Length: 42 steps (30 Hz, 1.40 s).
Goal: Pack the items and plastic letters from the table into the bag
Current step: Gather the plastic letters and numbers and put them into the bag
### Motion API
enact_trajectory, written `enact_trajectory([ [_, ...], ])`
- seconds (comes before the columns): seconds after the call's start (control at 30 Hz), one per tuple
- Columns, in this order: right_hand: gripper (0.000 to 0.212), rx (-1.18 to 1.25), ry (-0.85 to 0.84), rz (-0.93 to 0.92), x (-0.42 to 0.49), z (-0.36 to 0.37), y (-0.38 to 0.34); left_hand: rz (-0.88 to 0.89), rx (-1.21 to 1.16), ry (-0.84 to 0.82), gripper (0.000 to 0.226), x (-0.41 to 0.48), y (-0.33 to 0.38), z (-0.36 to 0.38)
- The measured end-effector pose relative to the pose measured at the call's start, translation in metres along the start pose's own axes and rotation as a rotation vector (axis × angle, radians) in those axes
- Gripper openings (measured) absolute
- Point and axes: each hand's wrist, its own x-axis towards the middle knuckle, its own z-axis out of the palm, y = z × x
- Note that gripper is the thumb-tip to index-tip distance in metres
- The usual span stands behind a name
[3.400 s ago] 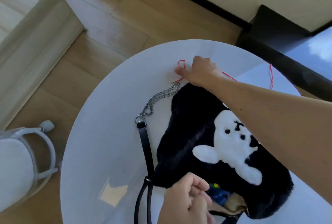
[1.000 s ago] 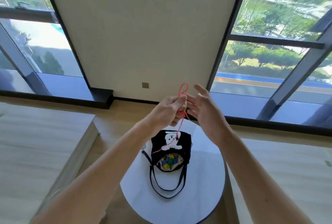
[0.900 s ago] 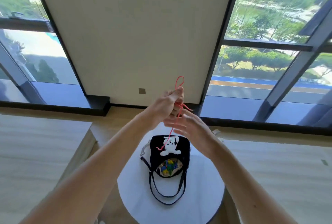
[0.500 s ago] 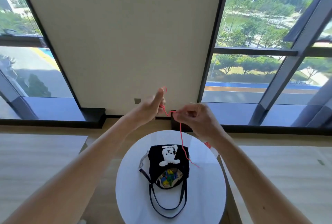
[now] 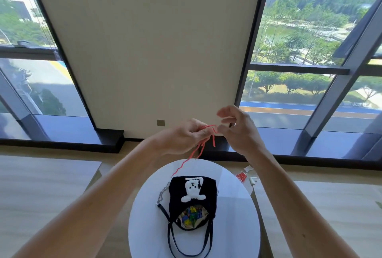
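A black furry bag (image 5: 179, 193) with a white bear on it lies on the round white table (image 5: 233, 226), its mouth open toward me. Colourful plastic letters (image 5: 191, 214) show inside the mouth. High above the table, my left hand (image 5: 182, 136) pinches a red string (image 5: 203, 144), which hangs in loops with its tail dangling toward the bag. My right hand (image 5: 237, 129) is beside it, fingertips at the string's top loop, fingers spread; whether it grips the string is unclear.
The bag's black straps (image 5: 187, 243) and a metal chain (image 5: 161, 194) lie on the table. Small white and red items (image 5: 245, 176) lie on the floor past the table's right edge. Wooden surfaces flank the table; windows and a wall stand ahead.
The string, stretched between both hands half a second ago, is now gathered into loops at my left hand. My right hand has opened its fingers and come close to the left.
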Motion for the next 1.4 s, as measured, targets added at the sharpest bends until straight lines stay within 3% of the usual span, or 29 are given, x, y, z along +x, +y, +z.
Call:
enact_trajectory([
  [0.07, 0.047, 0.276, -0.077, -0.037, 0.0, -0.003, 0.007, -0.028, 0.068, -0.015, 0.041, 0.008, 0.013, -0.004],
  [0.2, 0.05, 1.04, -0.437, 0.054, -0.008, -0.001, 0.014, -0.06, 0.037, -0.056, 0.033, 0.026, 0.04, -0.003],
  [0.27, 0.066, 1.116, -0.588, 0.151, -0.014, 0.003, 0.022, -0.08, 0.012, -0.052, 0.03, 0.035, 0.049, 0.002],
  [0.37, 0.083, 1.173, -0.678, 0.282, -0.02, 0.008, 0.04, -0.041, 0.201, 0.016, 0.03, 0.051, 0.055, 0.009],
  [0.47, 0.08, 1.361, -0.606, 0.421, -0.031, 0.012, 0.062, 0.007, 0.286, 0.127, 0.03, 0.064, 0.058, 0.016],
  [0.67, 0.084, 1.319, -0.445, 0.738, -0.063, 0.032, 0.106, 0.011, 0.246, 0.32, 0.032, 0.081, 0.059, 0.029],
  [0.8, 0.079, 1.578, -0.296, 0.754, -0.056, 0.03, 0.112, -0.053, 0.235, 0.304, 0.031, 0.082, 0.049, 0.041],
  [0.93, 0.078, 1.642, -0.176, 0.742, -0.04, 0.031, 0.107, -0.17, 0.131, 0.164, 0.026, 0.075, 0.021, 0.06],
  [1.03, 0.076, 1.61, -0.183, 0.753, -0.028, 0.037, 0.105, -0.191, 0.527, -0.034, 0.015, 0.071, -0.009, 0.073],
  [1.13, 0.072, 1.494, -0.215, 0.818, -0.026, 0.051, 0.106, -0.092, 0.821, -0.104, 0.024, 0.069, -0.036, 0.077],
  [1.23, 0.059, 1.449, -0.153, 0.882, -0.028, 0.074, 0.111, 0.02, 0.84, -0.147, 0.024, 0.066, -0.055, 0.066],
  [1.4, 0.049, 1.453, -0.068, 0.929, -0.033, 0.112, 0.122, 0.119, 0.655, -0.203, 0.017, 0.061, -0.091, 0.043],
])
